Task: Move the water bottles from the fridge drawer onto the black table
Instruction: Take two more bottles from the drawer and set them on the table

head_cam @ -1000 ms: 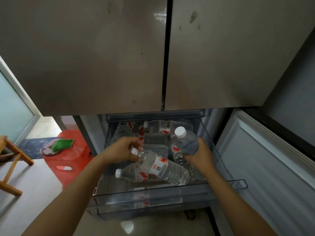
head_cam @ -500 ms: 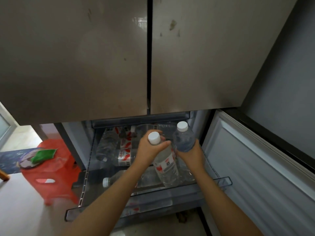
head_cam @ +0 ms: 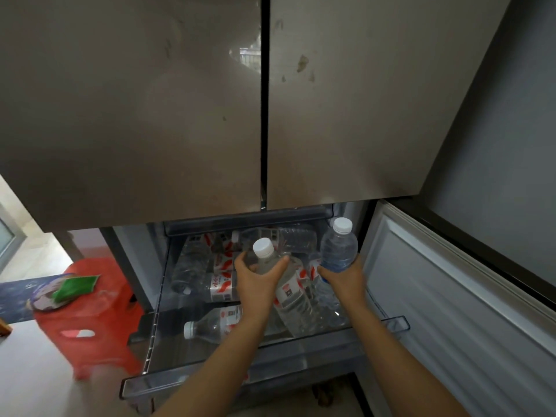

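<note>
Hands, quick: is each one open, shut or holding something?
Left hand: fingers grip the red-labelled bottle.
Right hand: fingers grip the bluish bottle.

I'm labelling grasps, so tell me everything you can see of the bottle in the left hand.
The bottle is clear plastic with a white screw cap and a red-and-white label bearing a dark square code. It tilts, cap up and leftward, base down over the drawer. The left hand grips its shoulder below the cap. The right hand holds a second bottle beside it.
</note>
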Tool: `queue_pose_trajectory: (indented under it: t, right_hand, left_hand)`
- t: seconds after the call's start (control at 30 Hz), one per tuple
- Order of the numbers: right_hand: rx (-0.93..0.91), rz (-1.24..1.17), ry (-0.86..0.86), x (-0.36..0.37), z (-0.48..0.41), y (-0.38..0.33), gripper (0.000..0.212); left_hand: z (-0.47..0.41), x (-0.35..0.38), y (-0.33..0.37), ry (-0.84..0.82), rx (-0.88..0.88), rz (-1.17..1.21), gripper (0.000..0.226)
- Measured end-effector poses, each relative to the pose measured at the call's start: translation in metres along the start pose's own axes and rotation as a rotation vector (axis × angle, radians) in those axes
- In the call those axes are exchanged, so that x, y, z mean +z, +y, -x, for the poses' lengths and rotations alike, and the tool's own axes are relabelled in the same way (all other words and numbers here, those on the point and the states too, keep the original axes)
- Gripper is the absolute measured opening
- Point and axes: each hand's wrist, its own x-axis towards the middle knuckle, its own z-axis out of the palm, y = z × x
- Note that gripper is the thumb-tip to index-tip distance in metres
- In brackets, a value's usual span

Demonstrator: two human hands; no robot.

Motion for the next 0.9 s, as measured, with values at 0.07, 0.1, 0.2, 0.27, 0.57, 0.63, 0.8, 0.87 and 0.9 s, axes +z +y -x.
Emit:
queue_pose_trajectory:
  t: [0.07,0.1,0.2,0.27,0.57,0.63,0.8,0.87,0.9]
  right_hand:
    - [-0.006,-0.013,0.004,-0.003,0.000,-0.001,0.063]
    - [-0.011,-0.012,0.003,-0.003,0.001,-0.002,0.063]
    - [-0.029,0.007,-0.006,-0.001,0.001,-0.001,0.064]
    - [-0.034,0.026,-0.010,0.000,0.000,0.001,0.064]
    - [-0.031,0.013,-0.039,0.000,-0.003,0.002,0.068]
    - [-0.031,0.006,-0.050,-0.001,-0.003,0.001,0.067]
    - [-0.126,0.023,-0.145,-0.015,0.003,-0.011,0.068]
    - [-0.216,0.047,-0.246,-0.024,0.009,-0.030,0.059]
    - [-0.258,0.063,-0.319,-0.026,0.013,-0.041,0.057]
  left_hand:
    - [0.003,0.005,-0.005,-0.020,0.000,0.031,0.080]
    - [0.005,0.006,-0.008,-0.058,0.015,0.005,0.081]
    - [0.004,0.003,-0.008,-0.195,0.084,-0.103,0.077]
    - [-0.002,-0.001,-0.008,-0.248,0.084,-0.142,0.078]
    - [-0.006,-0.013,-0.019,-0.177,0.056,-0.120,0.074]
    - [-0.002,-0.016,-0.018,-0.185,0.112,-0.133,0.073]
    - [0.013,-0.029,0.008,-0.271,0.295,-0.201,0.079]
    - [0.016,-0.045,0.025,-0.242,0.357,-0.203,0.085]
    - [0.017,-0.054,0.033,-0.207,0.373,-0.186,0.089]
